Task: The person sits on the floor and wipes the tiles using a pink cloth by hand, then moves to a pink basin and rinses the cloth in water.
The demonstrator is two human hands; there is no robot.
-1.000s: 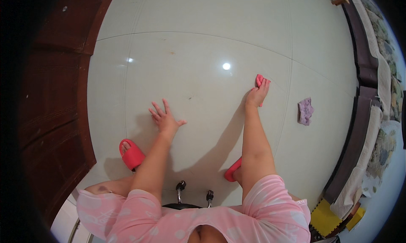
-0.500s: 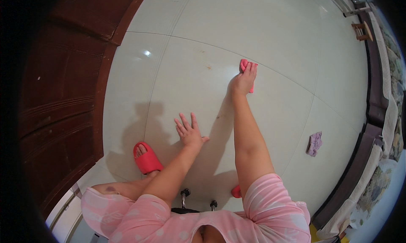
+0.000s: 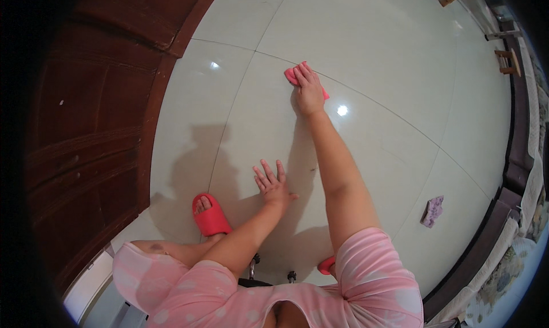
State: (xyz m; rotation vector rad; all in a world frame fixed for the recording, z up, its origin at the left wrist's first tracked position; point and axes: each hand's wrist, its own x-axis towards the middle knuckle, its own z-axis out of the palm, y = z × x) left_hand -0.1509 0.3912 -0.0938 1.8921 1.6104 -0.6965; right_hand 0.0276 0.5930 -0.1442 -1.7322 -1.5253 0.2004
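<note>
My right hand (image 3: pixel 310 92) reaches far forward and presses a bunched pink cloth (image 3: pixel 291 76) onto the pale tiled floor (image 3: pixel 372 139). Its fingers bend over the cloth, whose edges poke out on both sides. Lower and to the left, my left hand (image 3: pixel 274 190) lies flat against the tiles with its fingers spread, holding nothing. A small brown spot (image 3: pixel 313 170) marks the floor between my left hand and my right forearm.
Dark red wooden panelling (image 3: pixel 86 105) runs along the left. A purple cloth (image 3: pixel 433 211) lies on the floor at right, near a dark sofa (image 3: pixel 502 205). A small wooden stool (image 3: pixel 507 62) stands at far right. Red slippers (image 3: pixel 211 218) are on my feet.
My right hand has slid the pink cloth leftward and slightly forward, over where yellowish marks showed before. My left hand stays planted; the whole view has shifted a little.
</note>
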